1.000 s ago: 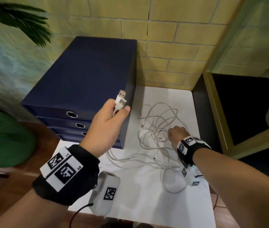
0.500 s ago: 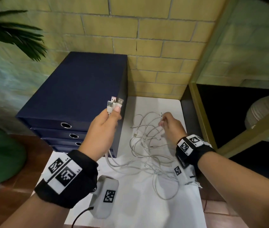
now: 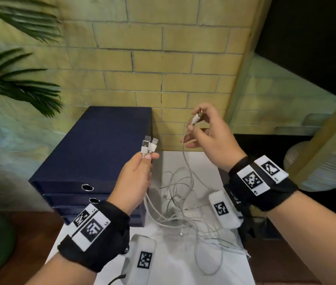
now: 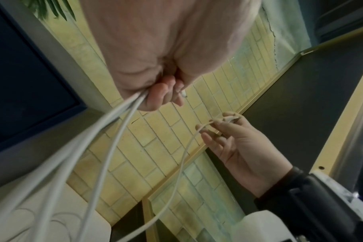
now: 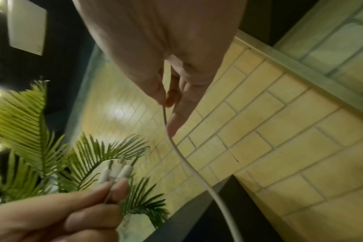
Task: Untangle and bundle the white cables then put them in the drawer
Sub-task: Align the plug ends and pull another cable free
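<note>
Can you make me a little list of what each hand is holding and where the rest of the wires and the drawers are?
left hand: grips a bunch of USB plugs, pointing up
right hand: pinches one cable end, raised above the table
cable tangle: lies on the white table, between both wrists
drawer unit: dark blue, left of the tangle, drawers closed
plant: far left

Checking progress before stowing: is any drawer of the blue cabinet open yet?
No, the drawer fronts of the blue cabinet sit flush and closed.
</note>
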The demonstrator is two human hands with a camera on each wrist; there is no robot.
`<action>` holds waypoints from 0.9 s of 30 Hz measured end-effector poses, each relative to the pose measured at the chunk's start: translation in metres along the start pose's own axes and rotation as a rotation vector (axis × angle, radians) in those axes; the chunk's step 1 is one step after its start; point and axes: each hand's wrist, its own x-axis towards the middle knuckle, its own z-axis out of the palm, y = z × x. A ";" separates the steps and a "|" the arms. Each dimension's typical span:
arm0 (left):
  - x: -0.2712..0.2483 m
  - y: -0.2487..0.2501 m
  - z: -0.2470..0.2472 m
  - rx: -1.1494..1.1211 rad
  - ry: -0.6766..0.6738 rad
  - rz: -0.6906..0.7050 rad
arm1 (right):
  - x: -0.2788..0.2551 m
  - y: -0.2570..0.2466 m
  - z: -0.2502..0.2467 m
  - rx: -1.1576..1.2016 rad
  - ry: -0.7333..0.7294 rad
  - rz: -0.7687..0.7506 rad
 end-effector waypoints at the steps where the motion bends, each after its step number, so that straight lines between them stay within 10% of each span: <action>1: 0.000 0.002 0.000 -0.007 -0.003 0.011 | -0.002 -0.007 0.004 0.001 -0.049 0.028; 7: -0.002 0.017 0.004 0.020 -0.004 0.089 | -0.019 -0.026 0.026 -0.138 -0.235 0.020; 27: -0.010 0.012 0.002 -0.021 -0.139 -0.025 | -0.030 -0.012 0.046 -0.365 -0.069 -0.001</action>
